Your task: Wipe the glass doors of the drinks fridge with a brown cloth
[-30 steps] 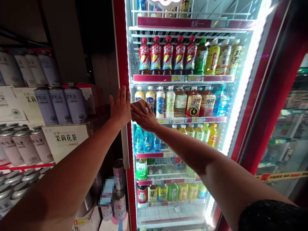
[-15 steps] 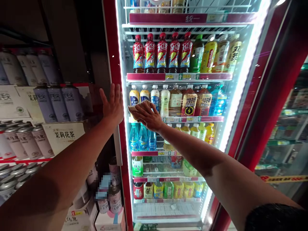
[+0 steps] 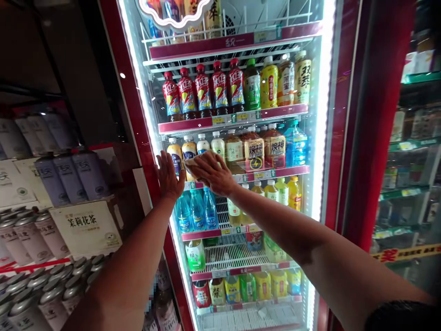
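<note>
My right hand (image 3: 215,175) lies flat over a light brown cloth (image 3: 193,166) at the glass door (image 3: 234,188) of a lit drinks fridge. Its fingers point up and left, in front of the row with white-capped bottles (image 3: 175,154). Most of the cloth is hidden beneath that hand. Just to the left, my left hand (image 3: 170,178) is raised with fingers spread and nothing in it, at the lit left edge of the door. Whether its palm touches the glass, I cannot tell. Behind the glass, below both hands, stand blue bottles (image 3: 197,209).
Red-capped tea bottles (image 3: 203,89) fill a higher fridge shelf. On the left, stacked boxes (image 3: 86,225) and grey-topped cans (image 3: 51,294) stand close to my left arm. A red frame (image 3: 389,138) and another shelf of goods are at the right.
The view has tilted, and the fridge now leans to the left. My left hand has shifted right, from the red frame to the lit door edge. The right hand stays with the cloth.
</note>
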Motion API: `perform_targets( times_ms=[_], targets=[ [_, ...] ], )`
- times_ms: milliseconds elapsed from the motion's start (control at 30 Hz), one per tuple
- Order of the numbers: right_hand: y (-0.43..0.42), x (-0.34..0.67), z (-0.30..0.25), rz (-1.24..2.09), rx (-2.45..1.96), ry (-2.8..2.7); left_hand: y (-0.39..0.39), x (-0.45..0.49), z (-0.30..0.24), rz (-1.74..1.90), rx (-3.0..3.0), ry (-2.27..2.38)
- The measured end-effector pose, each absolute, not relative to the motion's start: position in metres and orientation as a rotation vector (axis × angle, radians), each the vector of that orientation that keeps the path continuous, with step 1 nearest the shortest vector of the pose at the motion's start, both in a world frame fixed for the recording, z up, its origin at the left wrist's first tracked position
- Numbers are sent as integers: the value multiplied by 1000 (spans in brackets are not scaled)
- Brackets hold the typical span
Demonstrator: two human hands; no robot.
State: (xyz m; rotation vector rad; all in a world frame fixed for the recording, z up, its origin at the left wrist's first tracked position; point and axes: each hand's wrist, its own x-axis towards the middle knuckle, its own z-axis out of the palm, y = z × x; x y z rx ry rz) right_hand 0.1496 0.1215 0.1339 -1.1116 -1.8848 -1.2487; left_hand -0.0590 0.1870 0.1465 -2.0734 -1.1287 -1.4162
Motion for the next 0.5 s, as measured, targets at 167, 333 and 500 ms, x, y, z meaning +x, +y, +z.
perform_targets(
  times_ms=[167, 333, 500],
  targets=[
    [109, 183, 128, -1187, -1208, -1658, 187, -57, 140, -1353, -1988, -1077],
    [99, 201, 101, -1204, -1181, -1869, 188, -53, 135, -1309, -1919, -1097],
    [93, 230, 125, -1182, -1199, -1745, 191, -52, 132, -1286, -1890, -1114]
  ],
)
